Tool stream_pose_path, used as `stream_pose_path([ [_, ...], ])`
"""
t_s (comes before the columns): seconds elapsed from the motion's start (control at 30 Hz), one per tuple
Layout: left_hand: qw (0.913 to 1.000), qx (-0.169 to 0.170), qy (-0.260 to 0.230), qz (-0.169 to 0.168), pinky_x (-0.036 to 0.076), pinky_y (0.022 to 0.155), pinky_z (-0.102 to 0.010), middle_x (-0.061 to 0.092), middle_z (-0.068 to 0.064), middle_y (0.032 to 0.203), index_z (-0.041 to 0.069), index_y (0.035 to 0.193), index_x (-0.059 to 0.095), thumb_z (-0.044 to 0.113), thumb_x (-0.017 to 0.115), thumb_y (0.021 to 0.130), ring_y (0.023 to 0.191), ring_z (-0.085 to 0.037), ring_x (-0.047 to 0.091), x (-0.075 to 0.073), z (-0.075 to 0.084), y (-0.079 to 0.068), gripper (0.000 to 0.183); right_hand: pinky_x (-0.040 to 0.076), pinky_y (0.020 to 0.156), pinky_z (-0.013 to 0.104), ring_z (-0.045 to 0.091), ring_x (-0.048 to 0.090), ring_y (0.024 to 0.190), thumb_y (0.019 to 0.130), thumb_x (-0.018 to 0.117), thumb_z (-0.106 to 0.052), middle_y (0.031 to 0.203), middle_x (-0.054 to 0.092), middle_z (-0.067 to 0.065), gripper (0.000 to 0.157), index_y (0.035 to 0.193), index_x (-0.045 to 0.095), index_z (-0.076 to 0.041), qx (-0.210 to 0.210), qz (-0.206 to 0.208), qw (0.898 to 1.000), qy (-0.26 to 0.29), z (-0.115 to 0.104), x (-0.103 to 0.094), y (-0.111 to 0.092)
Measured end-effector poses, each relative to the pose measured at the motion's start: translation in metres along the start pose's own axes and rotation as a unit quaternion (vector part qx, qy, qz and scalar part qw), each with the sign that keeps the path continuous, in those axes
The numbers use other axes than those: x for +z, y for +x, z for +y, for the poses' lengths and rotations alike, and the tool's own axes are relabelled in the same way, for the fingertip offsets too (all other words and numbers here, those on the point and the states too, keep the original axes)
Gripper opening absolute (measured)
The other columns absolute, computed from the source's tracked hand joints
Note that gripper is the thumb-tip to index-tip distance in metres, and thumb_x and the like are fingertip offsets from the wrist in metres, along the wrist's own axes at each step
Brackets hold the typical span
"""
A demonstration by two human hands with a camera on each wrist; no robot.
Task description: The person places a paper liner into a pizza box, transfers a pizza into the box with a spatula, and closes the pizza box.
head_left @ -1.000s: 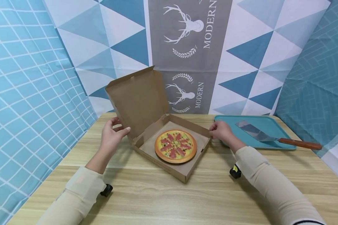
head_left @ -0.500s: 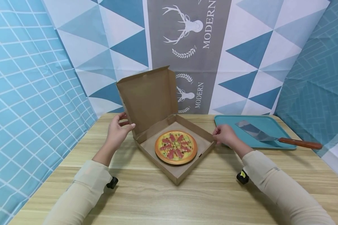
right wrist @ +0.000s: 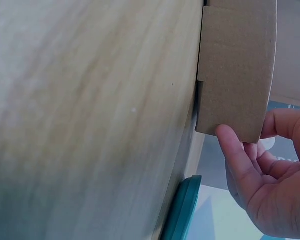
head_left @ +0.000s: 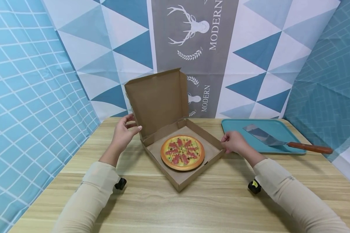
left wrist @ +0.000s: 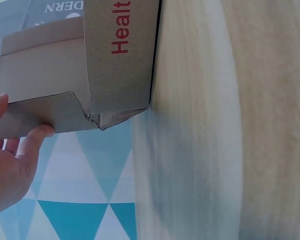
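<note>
An open cardboard pizza box (head_left: 157,100) stands on the table with its lid raised at the back left. Inside lies a round pizza (head_left: 182,152) with red meat slices. My left hand (head_left: 123,134) grips the lid's left edge, thumb in front and fingers behind; in the left wrist view the hand (left wrist: 12,167) has the cardboard side flap between thumb and fingers. At the base's right corner, my right hand (head_left: 235,143) pinches the wall. The right wrist view has that hand (right wrist: 282,187) with fingertips on both sides of the box wall (right wrist: 235,65).
A teal tray (head_left: 285,127) lies at the back right, just beyond the right hand. Across it rests a metal spatula (head_left: 262,135), its wooden handle jutting past the tray's edge. Wood tabletop (head_left: 210,207) spreads in front of the box; patterned walls enclose the back and sides.
The box has turned on the table: its lid has swung right and its front corner has shifted left. Both hands have moved right with it. The pizza stays in the base.
</note>
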State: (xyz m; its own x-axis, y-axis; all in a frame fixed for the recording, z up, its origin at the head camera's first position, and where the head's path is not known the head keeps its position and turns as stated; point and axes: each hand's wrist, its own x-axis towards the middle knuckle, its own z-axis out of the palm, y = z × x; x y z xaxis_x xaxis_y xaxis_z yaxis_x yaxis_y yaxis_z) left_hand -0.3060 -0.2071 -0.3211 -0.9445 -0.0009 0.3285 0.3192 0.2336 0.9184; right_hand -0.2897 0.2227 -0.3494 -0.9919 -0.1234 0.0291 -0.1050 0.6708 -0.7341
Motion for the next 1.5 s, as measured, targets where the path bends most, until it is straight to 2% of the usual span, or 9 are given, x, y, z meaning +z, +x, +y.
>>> stream_pose_path([
  [0.2,0.9997,0.010,-0.010,-0.017,0.051,0.080,-0.018,0.044,-0.021,0.137,-0.002,0.146,0.036,-0.001,0.067,0.090,0.124,-0.036,0.048,0.003,-0.004,0.006,0.064,0.058,0.056,0.038,0.016,0.060,0.052,0.085,0.060,0.003,0.079,0.059,0.013,0.005,0.088,0.059,0.007,-0.005,-0.013,1.000,0.015,-0.001,0.000,-0.004],
  [0.43,0.9995,0.000,-0.018,-0.025,0.050,0.081,-0.017,0.040,-0.020,0.141,0.000,0.148,0.032,-0.001,0.064,0.092,0.128,-0.036,0.044,0.002,-0.008,0.012,0.065,0.057,0.056,0.038,0.016,0.059,0.051,0.086,0.060,0.002,0.079,0.058,0.012,0.007,0.091,0.057,0.007,0.004,-0.023,0.999,0.022,0.000,0.000,-0.007],
  [0.73,0.9991,-0.013,-0.022,-0.034,0.049,0.081,-0.020,0.041,-0.023,0.140,-0.004,0.146,0.033,-0.006,0.063,0.090,0.128,-0.039,0.044,0.008,0.010,0.012,0.063,0.057,0.055,0.036,0.018,0.057,0.054,0.087,0.059,0.001,0.082,0.056,0.013,0.010,0.095,0.055,0.007,0.006,-0.044,0.998,0.033,0.000,-0.001,-0.012],
  [0.97,0.9989,0.002,-0.022,-0.041,0.050,0.084,-0.022,0.041,-0.021,0.140,0.001,0.149,0.033,-0.003,0.063,0.091,0.128,-0.037,0.045,0.010,-0.007,0.026,0.066,0.058,0.057,0.037,0.019,0.055,0.056,0.086,0.058,0.003,0.080,0.053,0.013,0.014,0.098,0.052,0.008,0.010,-0.080,0.995,0.053,0.001,-0.003,-0.015],
  [1.17,0.9990,0.011,-0.011,-0.043,0.049,0.086,-0.024,0.043,-0.019,0.138,0.000,0.147,0.036,-0.002,0.064,0.091,0.126,-0.034,0.047,0.015,-0.010,0.034,0.063,0.059,0.061,0.042,0.019,0.055,0.055,0.083,0.058,0.004,0.073,0.050,0.011,0.026,0.104,0.045,0.009,0.016,-0.116,0.991,0.060,-0.001,-0.008,-0.017],
  [1.33,0.9992,0.009,-0.013,-0.037,0.049,0.084,-0.023,0.044,-0.019,0.137,-0.001,0.145,0.037,-0.005,0.063,0.089,0.124,-0.034,0.049,0.017,-0.013,0.038,0.062,0.057,0.061,0.038,0.016,0.052,0.058,0.087,0.057,-0.001,0.072,0.048,0.009,0.029,0.109,0.042,0.011,0.000,-0.138,0.989,0.055,-0.006,-0.015,-0.005],
  [1.43,0.9990,0.004,-0.013,-0.042,0.049,0.085,-0.023,0.044,-0.019,0.138,-0.001,0.146,0.036,-0.004,0.063,0.090,0.126,-0.034,0.048,0.016,-0.015,0.039,0.063,0.054,0.063,0.036,0.017,0.052,0.064,0.089,0.059,-0.004,0.081,0.049,0.010,0.033,0.112,0.042,0.012,-0.008,-0.122,0.992,0.043,-0.016,-0.020,0.011],
  [1.5,0.9988,0.004,-0.007,-0.048,0.049,0.087,-0.026,0.044,-0.018,0.138,0.000,0.146,0.036,-0.003,0.063,0.090,0.126,-0.033,0.048,0.015,-0.015,0.041,0.063,0.054,0.067,0.036,0.023,0.056,0.070,0.090,0.060,-0.004,0.091,0.052,0.016,0.035,0.115,0.043,0.014,-0.013,-0.100,0.994,0.030,-0.025,-0.022,0.023],
])
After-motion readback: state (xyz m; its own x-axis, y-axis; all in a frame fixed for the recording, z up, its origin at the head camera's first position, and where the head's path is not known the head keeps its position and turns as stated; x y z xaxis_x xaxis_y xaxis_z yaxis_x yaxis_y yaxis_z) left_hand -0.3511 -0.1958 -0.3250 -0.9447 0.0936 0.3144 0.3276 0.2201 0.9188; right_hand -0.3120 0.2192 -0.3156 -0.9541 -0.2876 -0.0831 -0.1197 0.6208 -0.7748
